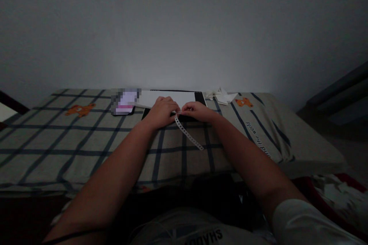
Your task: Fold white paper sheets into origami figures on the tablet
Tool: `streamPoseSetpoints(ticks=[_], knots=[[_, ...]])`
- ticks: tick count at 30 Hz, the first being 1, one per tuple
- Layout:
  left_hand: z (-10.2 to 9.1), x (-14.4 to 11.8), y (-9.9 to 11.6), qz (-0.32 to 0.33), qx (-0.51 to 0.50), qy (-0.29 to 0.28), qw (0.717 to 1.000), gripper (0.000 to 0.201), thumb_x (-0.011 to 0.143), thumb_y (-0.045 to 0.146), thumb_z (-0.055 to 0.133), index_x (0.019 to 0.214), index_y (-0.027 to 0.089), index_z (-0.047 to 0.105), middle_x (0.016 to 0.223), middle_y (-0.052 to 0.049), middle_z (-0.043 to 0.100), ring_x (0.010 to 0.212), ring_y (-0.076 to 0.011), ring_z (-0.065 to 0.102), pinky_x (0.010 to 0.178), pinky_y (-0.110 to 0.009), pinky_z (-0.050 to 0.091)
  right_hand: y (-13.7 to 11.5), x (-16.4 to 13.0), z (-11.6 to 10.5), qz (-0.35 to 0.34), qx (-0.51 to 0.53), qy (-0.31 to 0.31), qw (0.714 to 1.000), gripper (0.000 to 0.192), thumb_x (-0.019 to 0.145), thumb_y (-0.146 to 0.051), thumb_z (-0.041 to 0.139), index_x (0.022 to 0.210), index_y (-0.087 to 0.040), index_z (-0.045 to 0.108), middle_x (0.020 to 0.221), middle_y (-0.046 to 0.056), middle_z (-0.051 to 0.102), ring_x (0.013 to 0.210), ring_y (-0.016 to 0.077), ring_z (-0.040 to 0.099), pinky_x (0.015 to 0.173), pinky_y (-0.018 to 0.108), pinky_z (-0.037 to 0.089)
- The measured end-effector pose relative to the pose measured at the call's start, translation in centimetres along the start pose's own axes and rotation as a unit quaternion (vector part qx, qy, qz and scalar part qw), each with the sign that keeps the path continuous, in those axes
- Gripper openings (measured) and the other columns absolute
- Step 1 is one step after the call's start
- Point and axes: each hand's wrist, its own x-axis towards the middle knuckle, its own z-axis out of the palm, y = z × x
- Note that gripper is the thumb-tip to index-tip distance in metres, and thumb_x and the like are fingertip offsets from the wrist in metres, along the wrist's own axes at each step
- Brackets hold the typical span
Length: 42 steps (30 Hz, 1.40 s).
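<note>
My left hand (163,111) and my right hand (199,111) meet over a white pad of paper (184,98) with a dark backing and holes along its far edge. A narrow white paper strip (188,134) with a row of dark holes hangs from between my fingertips and curves towards me over the sheet. My right thumb and forefinger pinch the strip near its upper end. The left fingers are curled, their tips closed at the same end of the strip. My fingers partly hide the strip's upper end.
A phone (124,106) with a lit, blurred screen lies left of the pad. Crumpled white paper scraps (221,96) lie to its right. Everything rests on a checked bed sheet (94,149) against a grey wall (184,30). A dark rail (339,84) stands at the right.
</note>
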Motion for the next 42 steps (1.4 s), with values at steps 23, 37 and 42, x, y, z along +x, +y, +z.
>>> streamPoseSetpoints(ticks=[23, 37, 42], knots=[[-0.23, -0.01, 0.21, -0.01, 0.019, -0.001, 1.0, 0.021, 0.082, 0.038, 0.053, 0.086, 0.02, 0.065, 0.087, -0.006, 0.068, 0.091, -0.0248, 0.05, 0.077, -0.04, 0.028, -0.54, -0.28, -0.4, 0.01, 0.012, 0.01, 1.0, 0.03, 0.077, -0.042, 0.061, 0.083, -0.013, 0.067, 0.081, 0.005, 0.067, 0.075, 0.0139, 0.058, 0.069, 0.026, 0.043], [-0.24, -0.01, 0.17, -0.026, 0.02, 0.01, 0.999, 0.017, 0.076, 0.033, 0.056, 0.081, 0.02, 0.065, 0.083, -0.006, 0.068, 0.089, -0.025, 0.051, 0.078, -0.041, 0.029, -0.43, -0.22, -0.4, 0.01, -0.006, -0.012, 1.0, 0.027, 0.079, -0.037, 0.058, 0.085, -0.012, 0.066, 0.08, 0.005, 0.066, 0.073, 0.0138, 0.057, 0.066, 0.025, 0.042], [-0.01, 0.08, 0.25, -0.027, 0.008, 0.007, 1.0, 0.018, 0.077, 0.033, 0.055, 0.085, 0.022, 0.066, 0.087, -0.006, 0.068, 0.092, -0.0248, 0.051, 0.08, -0.042, 0.027, -0.49, -0.2, -0.44, 0.008, -0.001, 0.003, 1.0, 0.025, 0.079, -0.036, 0.059, 0.082, -0.013, 0.067, 0.081, 0.005, 0.067, 0.073, 0.0133, 0.058, 0.068, 0.025, 0.042]])
